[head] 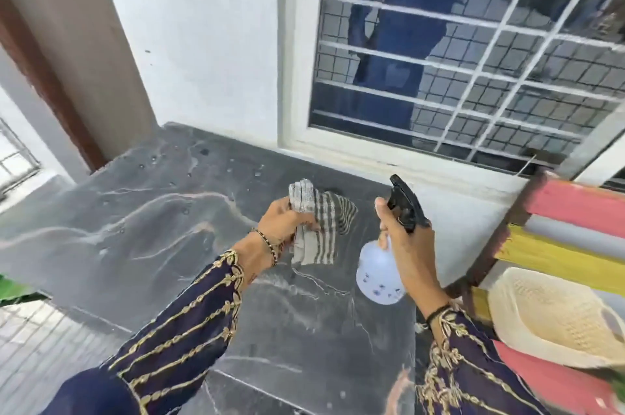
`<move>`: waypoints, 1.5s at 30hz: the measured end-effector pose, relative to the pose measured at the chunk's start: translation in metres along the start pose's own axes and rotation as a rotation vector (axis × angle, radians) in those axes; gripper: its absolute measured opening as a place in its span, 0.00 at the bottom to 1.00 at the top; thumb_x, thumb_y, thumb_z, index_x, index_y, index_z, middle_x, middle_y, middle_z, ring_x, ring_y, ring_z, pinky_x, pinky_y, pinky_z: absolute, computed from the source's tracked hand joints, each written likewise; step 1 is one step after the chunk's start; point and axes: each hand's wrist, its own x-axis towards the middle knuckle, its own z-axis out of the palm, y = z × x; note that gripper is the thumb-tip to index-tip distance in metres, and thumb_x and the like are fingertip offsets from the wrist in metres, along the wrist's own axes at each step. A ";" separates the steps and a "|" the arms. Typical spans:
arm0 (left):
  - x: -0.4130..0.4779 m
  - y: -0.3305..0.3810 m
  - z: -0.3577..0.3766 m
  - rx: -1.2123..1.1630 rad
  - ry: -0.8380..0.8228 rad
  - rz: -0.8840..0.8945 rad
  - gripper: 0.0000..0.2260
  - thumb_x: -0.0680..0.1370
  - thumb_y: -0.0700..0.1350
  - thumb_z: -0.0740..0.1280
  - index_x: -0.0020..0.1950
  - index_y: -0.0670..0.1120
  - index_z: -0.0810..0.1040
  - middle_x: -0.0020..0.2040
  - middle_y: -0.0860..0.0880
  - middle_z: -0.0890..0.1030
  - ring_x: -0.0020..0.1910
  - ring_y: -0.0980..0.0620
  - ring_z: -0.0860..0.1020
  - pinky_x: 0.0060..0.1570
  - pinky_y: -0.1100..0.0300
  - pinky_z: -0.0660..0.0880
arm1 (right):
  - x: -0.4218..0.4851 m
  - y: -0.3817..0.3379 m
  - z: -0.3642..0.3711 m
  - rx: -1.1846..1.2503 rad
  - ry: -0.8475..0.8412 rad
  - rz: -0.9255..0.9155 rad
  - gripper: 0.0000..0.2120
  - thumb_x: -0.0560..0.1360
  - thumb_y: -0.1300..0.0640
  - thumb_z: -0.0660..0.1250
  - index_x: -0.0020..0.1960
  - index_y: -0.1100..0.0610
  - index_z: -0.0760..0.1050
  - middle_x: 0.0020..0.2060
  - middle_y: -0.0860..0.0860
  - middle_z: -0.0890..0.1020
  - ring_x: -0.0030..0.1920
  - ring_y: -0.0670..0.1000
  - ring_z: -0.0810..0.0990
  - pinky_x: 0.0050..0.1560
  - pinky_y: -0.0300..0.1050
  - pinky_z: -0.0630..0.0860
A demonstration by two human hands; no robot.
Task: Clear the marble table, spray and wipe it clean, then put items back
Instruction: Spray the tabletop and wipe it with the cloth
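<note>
1. Gripping a bunched striped cloth (321, 225), the left hand (284, 222) curls its fingers round it over the marble table (152, 245), mid-width, toward the far edge; whether the cloth touches the marble cannot be told.
2. Right hand (409, 245): fingers wrapped round the spray bottle (377, 274), upright, near the right edge.
3. Far edge: against the white wall under a barred window (473, 59); droplets near the far left corner.
4. Right edge: just beside a coloured slat bench (575, 208) bearing a cream woven item (558, 320).
5. Left edge: tiled floor (37, 347) below.
</note>
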 end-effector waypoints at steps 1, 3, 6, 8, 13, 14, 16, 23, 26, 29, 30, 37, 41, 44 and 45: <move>-0.004 0.002 -0.016 -0.017 0.042 -0.011 0.08 0.65 0.30 0.68 0.37 0.43 0.82 0.36 0.43 0.83 0.36 0.45 0.79 0.43 0.55 0.79 | -0.002 0.000 0.015 -0.027 -0.022 0.010 0.19 0.75 0.43 0.75 0.37 0.58 0.76 0.26 0.53 0.74 0.25 0.50 0.71 0.28 0.34 0.71; -0.013 0.008 -0.048 -0.080 0.119 -0.039 0.05 0.61 0.35 0.67 0.30 0.44 0.80 0.30 0.46 0.82 0.33 0.46 0.78 0.45 0.53 0.77 | -0.006 0.003 0.048 -0.094 -0.086 0.018 0.22 0.75 0.42 0.74 0.38 0.60 0.75 0.25 0.53 0.75 0.24 0.49 0.73 0.28 0.33 0.71; -0.022 0.011 -0.095 -0.126 0.244 -0.052 0.04 0.59 0.38 0.66 0.25 0.44 0.79 0.28 0.50 0.81 0.32 0.49 0.78 0.46 0.54 0.76 | -0.006 0.008 0.097 -0.159 -0.147 0.023 0.21 0.75 0.43 0.74 0.41 0.62 0.76 0.27 0.56 0.77 0.24 0.49 0.75 0.28 0.34 0.73; -0.026 0.012 -0.129 -0.126 0.309 -0.051 0.04 0.58 0.39 0.66 0.23 0.44 0.79 0.27 0.52 0.81 0.33 0.52 0.77 0.43 0.57 0.74 | -0.003 0.012 0.133 -0.161 -0.175 0.050 0.20 0.76 0.44 0.73 0.41 0.63 0.80 0.23 0.53 0.78 0.23 0.48 0.75 0.26 0.34 0.72; -0.023 0.005 -0.202 -0.162 0.404 -0.124 0.04 0.60 0.38 0.68 0.26 0.46 0.80 0.30 0.49 0.82 0.36 0.47 0.78 0.46 0.53 0.76 | 0.016 0.020 0.209 -0.114 -0.197 0.091 0.15 0.79 0.49 0.71 0.40 0.58 0.85 0.21 0.53 0.74 0.20 0.46 0.71 0.22 0.35 0.69; -0.016 0.001 -0.221 -0.174 0.431 -0.135 0.05 0.62 0.37 0.68 0.27 0.46 0.80 0.32 0.48 0.83 0.38 0.45 0.79 0.49 0.50 0.77 | 0.024 0.023 0.228 -0.108 -0.210 0.105 0.14 0.79 0.51 0.71 0.40 0.59 0.85 0.21 0.54 0.74 0.19 0.46 0.70 0.22 0.35 0.68; -0.007 0.000 -0.248 -0.169 0.482 -0.155 0.02 0.62 0.39 0.69 0.31 0.44 0.81 0.38 0.43 0.82 0.43 0.43 0.77 0.53 0.45 0.75 | 0.037 0.027 0.258 -0.081 -0.223 0.144 0.13 0.78 0.54 0.72 0.39 0.62 0.85 0.22 0.60 0.74 0.19 0.47 0.69 0.21 0.37 0.67; 0.045 0.006 -0.337 -0.243 0.544 -0.179 0.02 0.62 0.38 0.69 0.31 0.42 0.81 0.35 0.43 0.83 0.37 0.45 0.81 0.45 0.53 0.79 | 0.110 0.049 0.387 -0.289 -0.298 0.200 0.24 0.73 0.37 0.73 0.34 0.59 0.83 0.28 0.50 0.85 0.16 0.48 0.73 0.19 0.38 0.70; 0.064 0.001 -0.372 -0.259 0.590 -0.214 0.05 0.70 0.34 0.68 0.36 0.40 0.81 0.36 0.43 0.84 0.36 0.44 0.82 0.44 0.53 0.81 | 0.136 0.053 0.431 -0.324 -0.306 0.198 0.31 0.69 0.29 0.71 0.31 0.59 0.81 0.25 0.52 0.84 0.17 0.50 0.74 0.21 0.40 0.71; 0.073 -0.003 -0.397 -0.255 0.629 -0.241 0.07 0.73 0.35 0.66 0.36 0.41 0.80 0.35 0.43 0.84 0.35 0.44 0.82 0.49 0.49 0.79 | 0.155 0.057 0.465 -0.382 -0.296 0.177 0.38 0.67 0.22 0.65 0.29 0.59 0.80 0.24 0.52 0.83 0.19 0.53 0.78 0.25 0.47 0.77; 0.074 -0.005 -0.404 -0.254 0.640 -0.247 0.08 0.73 0.35 0.66 0.35 0.41 0.80 0.35 0.42 0.84 0.36 0.44 0.82 0.50 0.48 0.78 | 0.161 0.056 0.473 -0.423 -0.290 0.163 0.39 0.67 0.21 0.63 0.29 0.59 0.80 0.24 0.51 0.83 0.21 0.54 0.79 0.29 0.51 0.81; 0.066 -0.007 -0.437 -0.274 0.710 -0.252 0.11 0.76 0.33 0.63 0.34 0.39 0.76 0.28 0.47 0.82 0.28 0.51 0.81 0.27 0.66 0.77 | 0.171 0.051 0.503 -0.671 -0.290 0.147 0.44 0.68 0.19 0.56 0.40 0.61 0.82 0.37 0.58 0.86 0.40 0.62 0.86 0.45 0.60 0.84; 0.049 0.001 -0.453 -0.238 0.761 -0.234 0.10 0.76 0.36 0.65 0.34 0.41 0.75 0.37 0.42 0.81 0.39 0.46 0.78 0.44 0.57 0.75 | 0.152 0.051 0.505 -0.615 -0.353 0.195 0.39 0.69 0.21 0.61 0.34 0.58 0.82 0.24 0.52 0.83 0.25 0.54 0.84 0.42 0.57 0.85; 0.028 0.008 -0.467 -0.196 0.872 -0.189 0.10 0.75 0.37 0.66 0.33 0.41 0.76 0.35 0.46 0.80 0.35 0.50 0.78 0.38 0.59 0.73 | 0.123 0.047 0.505 -0.568 -0.382 0.226 0.37 0.67 0.21 0.65 0.35 0.58 0.83 0.26 0.50 0.84 0.24 0.52 0.84 0.31 0.49 0.83; 0.021 0.010 -0.472 -0.182 0.911 -0.167 0.08 0.75 0.37 0.66 0.35 0.40 0.76 0.34 0.47 0.80 0.32 0.53 0.79 0.32 0.62 0.74 | 0.112 0.044 0.506 -0.563 -0.375 0.227 0.38 0.66 0.21 0.65 0.34 0.58 0.83 0.25 0.50 0.84 0.23 0.52 0.83 0.27 0.46 0.81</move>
